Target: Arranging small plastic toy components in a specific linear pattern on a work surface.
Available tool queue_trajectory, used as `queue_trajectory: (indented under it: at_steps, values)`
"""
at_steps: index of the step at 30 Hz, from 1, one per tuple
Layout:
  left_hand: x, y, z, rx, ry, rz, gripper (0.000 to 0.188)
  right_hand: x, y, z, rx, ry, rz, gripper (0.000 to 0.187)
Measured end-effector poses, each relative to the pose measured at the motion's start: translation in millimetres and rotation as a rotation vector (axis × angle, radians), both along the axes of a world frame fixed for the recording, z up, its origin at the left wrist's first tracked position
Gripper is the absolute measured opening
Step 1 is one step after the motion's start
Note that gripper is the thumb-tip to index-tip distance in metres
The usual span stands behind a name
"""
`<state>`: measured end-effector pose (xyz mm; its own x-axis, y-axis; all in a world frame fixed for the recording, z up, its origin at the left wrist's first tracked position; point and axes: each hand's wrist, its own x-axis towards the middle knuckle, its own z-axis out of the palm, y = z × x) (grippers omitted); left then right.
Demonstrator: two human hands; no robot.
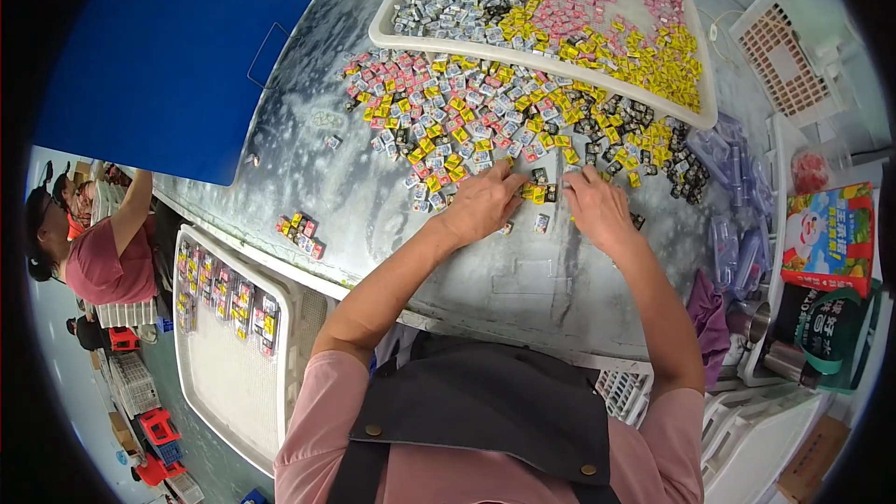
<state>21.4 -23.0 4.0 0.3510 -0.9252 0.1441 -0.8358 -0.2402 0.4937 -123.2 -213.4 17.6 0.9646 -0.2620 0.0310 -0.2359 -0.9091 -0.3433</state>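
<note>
Small printed blocks (448,121) in yellow, pink, white and black lie in a loose heap across the grey table. My left hand (485,203) reaches in with curled fingers, its fingertips gripping the left end of a short row of yellow and black blocks (537,192). Right of that row, my right hand (599,211) has its fingers pinched together at a small pale block (571,170), partly covered by the fingertips. One loose white block (541,223) lies just nearer to me, below the row.
Behind the heap stands a white tray (541,54) of blocks sorted by colour. Clear plastic cases (733,177) lie at the right. A lower tray (219,383) on the left holds filled cases. A blue panel (177,56) and another person (107,257) are further left.
</note>
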Motion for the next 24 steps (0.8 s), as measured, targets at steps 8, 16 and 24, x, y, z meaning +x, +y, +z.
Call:
queue_trajectory:
  at_steps: [8,16,24]
  values:
    - [-3.8,-1.6,-0.4,-0.002,-0.005,0.022,0.038,37.4,6.5,2.2,0.160,-0.039,0.045,0.020]
    - [-3.8,1.9,-3.4,-0.039,0.015,0.035,0.036,32.7,2.4,0.5,0.151,-0.108,-0.028,0.019]
    - [-4.8,0.4,-1.7,-0.024,-0.011,0.028,0.037,56.8,16.9,1.2,0.186,-0.061,-0.088,0.023]
